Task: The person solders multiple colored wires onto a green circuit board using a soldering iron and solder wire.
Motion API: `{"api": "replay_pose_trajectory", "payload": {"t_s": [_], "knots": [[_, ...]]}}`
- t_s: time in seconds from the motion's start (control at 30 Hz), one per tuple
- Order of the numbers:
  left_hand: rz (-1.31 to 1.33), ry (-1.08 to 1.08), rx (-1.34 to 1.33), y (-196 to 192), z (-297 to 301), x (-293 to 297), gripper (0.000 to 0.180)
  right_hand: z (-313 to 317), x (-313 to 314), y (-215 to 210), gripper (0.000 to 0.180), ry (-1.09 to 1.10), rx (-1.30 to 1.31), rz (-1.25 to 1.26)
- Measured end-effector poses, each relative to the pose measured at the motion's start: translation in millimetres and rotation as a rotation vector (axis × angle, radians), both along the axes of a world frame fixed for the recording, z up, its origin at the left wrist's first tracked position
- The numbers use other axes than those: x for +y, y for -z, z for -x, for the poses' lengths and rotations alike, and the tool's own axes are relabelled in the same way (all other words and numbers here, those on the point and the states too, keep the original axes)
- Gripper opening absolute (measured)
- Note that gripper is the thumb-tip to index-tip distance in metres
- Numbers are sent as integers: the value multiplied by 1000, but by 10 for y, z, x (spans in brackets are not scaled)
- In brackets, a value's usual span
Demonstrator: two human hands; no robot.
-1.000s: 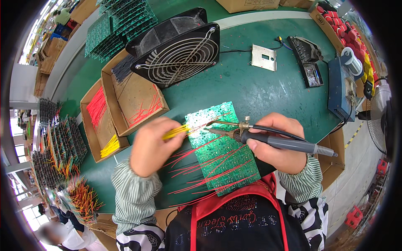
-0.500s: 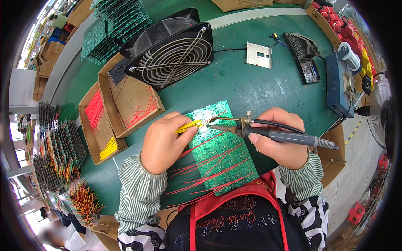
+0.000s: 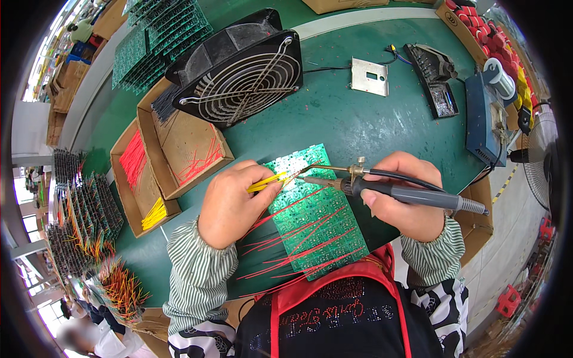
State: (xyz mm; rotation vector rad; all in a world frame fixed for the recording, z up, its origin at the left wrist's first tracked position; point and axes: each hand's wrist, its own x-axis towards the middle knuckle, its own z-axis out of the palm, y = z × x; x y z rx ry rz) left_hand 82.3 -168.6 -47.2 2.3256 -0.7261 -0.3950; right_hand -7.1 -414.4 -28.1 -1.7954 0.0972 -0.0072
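The green work table (image 3: 358,119) fills most of the view. On its far side stands a big black fan (image 3: 242,74) with a wire grille, tilted back. Just in front of it lie two open cardboard boxes (image 3: 179,149); the nearer-left one holds red and yellow wires, the other one a few red wires. Stacks of green boards (image 3: 161,30) lie beyond the fan at the far left, and racks of boards with coloured wires (image 3: 77,227) stand along the left edge of the table. At the right side there is a blue soldering station (image 3: 486,119) with a spool of solder wire (image 3: 500,77) on top, a black holder (image 3: 436,77) near it, and a small metal plate (image 3: 370,76) lying flat, well apart from the hands.

In the middle, near the person, lies the green circuit board (image 3: 316,215), with many red wires (image 3: 298,238) coming from it toward the left and the body. The left hand (image 3: 233,206) rests at the board's left edge and hides part of it; its fingers pinch a small bundle of yellow wires (image 3: 267,182), whose ends point to the board's top area. The right hand (image 3: 406,203) is closed around the grey handle of the soldering iron (image 3: 382,188), and the tip touches the board just beside the yellow wire ends.
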Motion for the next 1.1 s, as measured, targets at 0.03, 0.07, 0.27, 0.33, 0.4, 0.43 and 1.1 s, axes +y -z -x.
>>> {"api": "replay_pose_trajectory", "payload": {"t_s": [0.03, 0.07, 0.27, 0.33, 0.4, 0.43, 1.1], "knots": [[0, 1, -1, -12, -2, 9, 15, 7, -16, -10, 17, 8, 7, 9], [13, -12, -28, -27, -8, 35, 15, 14, -31, -15, 17, 15, 14, 19], [-60, -368, -466, -269, -149, 208, 13, 81, -125, 15, 17, 39, 35, 30], [-9, -187, -377, -261, -66, 69, 13, 81, -134, 27, 17, 49, 34, 13], [-3, -52, -236, -169, 55, -150, 13, 77, -139, 21, 17, 62, 35, -1], [-10, -24, -189, -130, 71, -206, 13, 68, -137, 19, 17, 70, 38, -19], [13, -3, -85, 0, 4, -240, 12, 58, -194, -2, 18, 50, 10, 26]]}}
